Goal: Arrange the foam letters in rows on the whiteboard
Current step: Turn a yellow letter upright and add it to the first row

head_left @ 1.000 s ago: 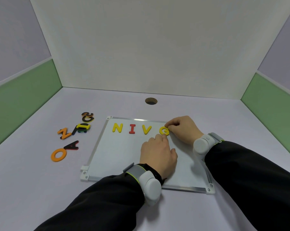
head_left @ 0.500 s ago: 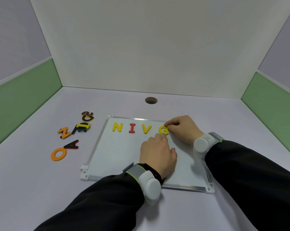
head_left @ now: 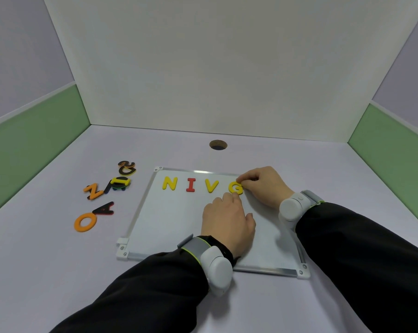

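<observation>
— Five loose foam letters are being left on the pale table to the left of the whiteboard. Nearest the camera an orange O is lying flat, with a red-edged A touching its far side, black face up.

— And beyond those?

— An orange Z is being shown with a yellow I just beside it; the I is resting on top of something dark and partly green that cannot be identified. Farthest back a dark letter with a yellow edge is lying; which letter it is cannot be told.

— What is being shown on the board?

— One row is being formed along the far edge: a yellow N, a red I, a yellow V and a yellow G, evenly spaced and flat on the white surface.

— How are the hands being held?

— The left hand is being rested knuckles-up on the board, its fingers loosely bent and a fingertip being pressed against the near side of the G; nothing is being gripped by it. The right hand is being kept at the G's right side, fingers curled, with the letter's upper right edge being pinched between thumb and forefinger. A grey band with a white module is being worn on each wrist, over black sleeves.

— And behind the board?

— A round hole is being shown in the table, well apart from the board's far edge.
</observation>
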### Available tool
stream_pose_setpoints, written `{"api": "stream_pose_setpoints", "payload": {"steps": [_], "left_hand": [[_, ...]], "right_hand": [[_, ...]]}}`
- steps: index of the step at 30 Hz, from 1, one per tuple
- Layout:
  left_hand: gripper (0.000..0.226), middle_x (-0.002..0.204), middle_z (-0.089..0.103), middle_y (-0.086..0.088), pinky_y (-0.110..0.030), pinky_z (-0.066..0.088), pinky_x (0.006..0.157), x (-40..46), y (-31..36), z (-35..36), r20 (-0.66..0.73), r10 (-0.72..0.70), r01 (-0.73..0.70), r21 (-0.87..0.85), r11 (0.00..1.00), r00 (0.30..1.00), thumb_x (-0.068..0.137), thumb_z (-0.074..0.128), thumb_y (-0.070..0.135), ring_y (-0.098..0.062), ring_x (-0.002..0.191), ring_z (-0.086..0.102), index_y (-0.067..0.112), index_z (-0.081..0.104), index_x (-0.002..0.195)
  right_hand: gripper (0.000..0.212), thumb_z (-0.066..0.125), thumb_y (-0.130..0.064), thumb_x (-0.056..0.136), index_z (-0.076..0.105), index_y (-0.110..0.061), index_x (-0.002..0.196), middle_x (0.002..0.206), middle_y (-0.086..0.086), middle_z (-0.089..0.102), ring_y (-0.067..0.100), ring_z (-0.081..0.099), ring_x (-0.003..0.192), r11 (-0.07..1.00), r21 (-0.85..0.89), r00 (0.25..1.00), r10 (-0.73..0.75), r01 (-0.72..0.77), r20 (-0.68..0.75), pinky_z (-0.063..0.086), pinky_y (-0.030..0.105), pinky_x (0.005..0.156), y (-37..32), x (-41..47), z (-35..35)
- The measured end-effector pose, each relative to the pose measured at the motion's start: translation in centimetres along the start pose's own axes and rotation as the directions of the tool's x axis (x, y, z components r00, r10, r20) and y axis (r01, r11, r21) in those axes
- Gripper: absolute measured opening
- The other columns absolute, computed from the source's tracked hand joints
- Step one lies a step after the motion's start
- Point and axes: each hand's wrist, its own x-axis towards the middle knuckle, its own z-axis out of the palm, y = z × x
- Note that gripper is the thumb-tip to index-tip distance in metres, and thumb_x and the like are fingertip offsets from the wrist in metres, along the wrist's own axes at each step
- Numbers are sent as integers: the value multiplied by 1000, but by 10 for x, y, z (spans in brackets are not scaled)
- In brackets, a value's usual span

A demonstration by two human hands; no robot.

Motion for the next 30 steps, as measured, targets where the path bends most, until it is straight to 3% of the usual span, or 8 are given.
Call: {"api": "stream_pose_setpoints", "payload": {"steps": [24, 30], "left_hand": [[51, 115, 54, -7, -37, 41, 76, 1, -1, 2, -28, 17, -17, 3, 1000, 999, 97, 33, 43, -26, 101, 54, 10, 45, 133], [43, 113, 55, -7, -36, 41, 76, 1, -3, -3, -10, 22, -22, -47, 999, 1000, 97, 37, 41, -26, 100, 55, 11, 48, 125]], "right_hand": [[20, 62, -14, 92, 78, -17, 103, 107, -3, 74, 13, 64, 101, 1000, 0, 1000, 2, -2, 5, 43, 21, 91, 1, 0, 1], [22, 64, -13, 90, 74, -17, 109, 99, -2, 70, 9, 62, 86, 992, 119, 996, 54, -46, -67, 45, 24, 83, 0, -1, -3]]}}
